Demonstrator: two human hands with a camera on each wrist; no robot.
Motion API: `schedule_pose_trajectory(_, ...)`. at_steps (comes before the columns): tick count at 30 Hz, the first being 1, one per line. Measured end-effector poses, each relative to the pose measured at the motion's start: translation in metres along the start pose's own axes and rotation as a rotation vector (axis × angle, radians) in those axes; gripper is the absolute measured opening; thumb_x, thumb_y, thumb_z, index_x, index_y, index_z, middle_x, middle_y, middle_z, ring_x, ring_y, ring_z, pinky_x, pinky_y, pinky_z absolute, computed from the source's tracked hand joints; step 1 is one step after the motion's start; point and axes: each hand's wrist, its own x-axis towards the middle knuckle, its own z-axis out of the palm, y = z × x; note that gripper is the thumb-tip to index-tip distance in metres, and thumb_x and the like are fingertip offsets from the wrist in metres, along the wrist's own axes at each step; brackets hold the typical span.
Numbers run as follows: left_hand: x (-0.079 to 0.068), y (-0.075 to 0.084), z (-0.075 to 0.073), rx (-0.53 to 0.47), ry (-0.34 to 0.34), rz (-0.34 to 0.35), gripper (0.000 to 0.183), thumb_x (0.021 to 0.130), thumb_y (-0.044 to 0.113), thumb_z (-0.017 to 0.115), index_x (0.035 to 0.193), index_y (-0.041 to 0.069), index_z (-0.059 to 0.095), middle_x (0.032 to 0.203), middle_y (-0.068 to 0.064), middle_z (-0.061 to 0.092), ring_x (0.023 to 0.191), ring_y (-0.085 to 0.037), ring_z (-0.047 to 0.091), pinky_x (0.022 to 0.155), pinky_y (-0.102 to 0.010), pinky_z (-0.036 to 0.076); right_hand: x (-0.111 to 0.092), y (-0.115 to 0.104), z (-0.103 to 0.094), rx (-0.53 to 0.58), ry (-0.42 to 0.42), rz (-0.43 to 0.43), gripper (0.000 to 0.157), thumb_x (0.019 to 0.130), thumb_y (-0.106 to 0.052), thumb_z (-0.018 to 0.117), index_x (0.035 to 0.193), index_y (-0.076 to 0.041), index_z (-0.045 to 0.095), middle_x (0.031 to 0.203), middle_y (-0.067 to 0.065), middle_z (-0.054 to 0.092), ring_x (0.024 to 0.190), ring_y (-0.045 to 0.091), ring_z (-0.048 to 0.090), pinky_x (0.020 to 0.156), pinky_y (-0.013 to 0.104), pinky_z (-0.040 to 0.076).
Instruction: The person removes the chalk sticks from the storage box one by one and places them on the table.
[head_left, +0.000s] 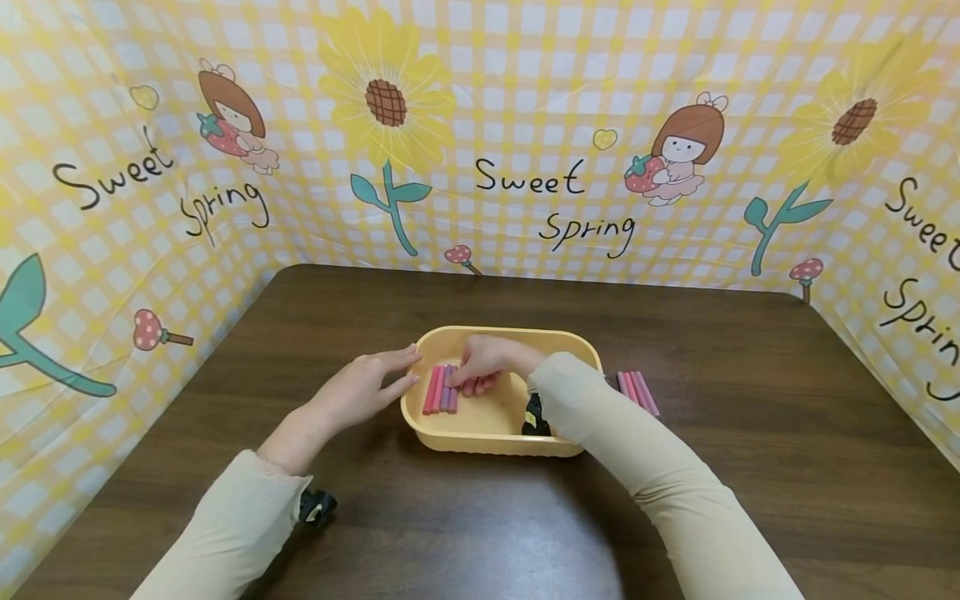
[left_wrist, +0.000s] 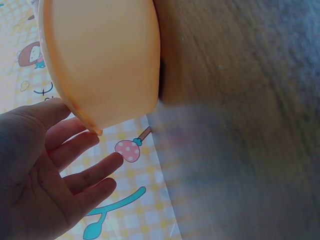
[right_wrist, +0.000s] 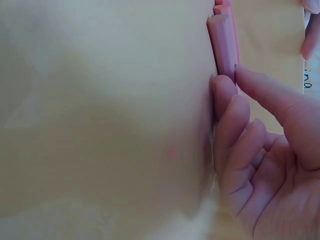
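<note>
A pale yellow oblong plastic basin (head_left: 487, 442) stands on the table. Inside, at its left end, several slim pink and purple sticks (head_left: 433, 392) lie side by side in a row. My right hand (head_left: 487, 357) reaches down into the basin at the right side of this row. Seen from the right wrist, its thumb and index finger pinch the end of a mauve stick (right_wrist: 224, 47) with flat-sided faces, while the other fingers curl in. At the basin's left end, my left hand (head_left: 352, 392) touches the rim with extended, relaxed fingers; the left wrist view shows its fingertips right at that rim.
To the right of the basin, a few more pink and purple sticks (head_left: 637, 393) lie on the dark wood table (head_left: 465, 517), partly behind the right sleeve. A checked cloth (head_left: 510, 100) with flowers and lettering hangs around the table's back and sides.
</note>
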Motion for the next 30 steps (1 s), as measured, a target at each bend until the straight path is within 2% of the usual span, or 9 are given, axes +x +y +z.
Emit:
schedule_pose_trajectory(9,0.0,0.0,0.001,-0.002,-0.002,-0.01,0.044,0.093,0.021,0.056,0.133,0.001,0.051,0.139,-0.017,0.048,0.127,-0.034,0.048,0.105,-0.05,0.039,0.0,0.0,-0.002,0.02,-0.05,0.015,0.031,0.09,-0.025,0.061,0.063,-0.01,0.064,0.054,-0.005,0.06,0.043,0.002,0.048,0.042,0.013,0.039)
schedule_pose_trajectory(17,-0.001,0.001,-0.001,-0.003,0.005,0.002,0.044,0.094,0.021,0.056,0.132,0.0,0.051,0.138,-0.018,0.048,0.127,-0.034,0.049,0.104,-0.05,0.04,-0.006,0.002,-0.012,0.096,-0.095,-0.046,0.025,0.091,-0.021,0.055,0.073,-0.008,0.064,0.059,-0.004,0.06,0.048,0.003,0.051,0.045,0.014,0.04)
schedule_pose_trajectory(26,0.0,0.001,-0.001,-0.002,-0.002,-0.004,0.045,0.093,0.021,0.056,0.132,0.0,0.051,0.138,-0.018,0.048,0.127,-0.033,0.049,0.104,-0.05,0.04,-0.021,0.001,-0.027,0.188,-0.104,-0.076,0.017,0.092,-0.017,0.053,0.09,-0.004,0.064,0.078,0.003,0.068,0.058,0.006,0.062,0.053,0.015,0.045)
schedule_pose_trajectory(30,0.0,0.0,-0.001,-0.001,0.002,-0.002,0.045,0.093,0.021,0.057,0.132,0.0,0.051,0.137,-0.018,0.049,0.126,-0.033,0.049,0.104,-0.05,0.04,-0.03,0.002,-0.033,0.221,-0.144,-0.124,0.019,0.095,-0.018,0.05,0.095,-0.003,0.062,0.088,0.007,0.072,0.066,0.009,0.065,0.058,0.018,0.048)
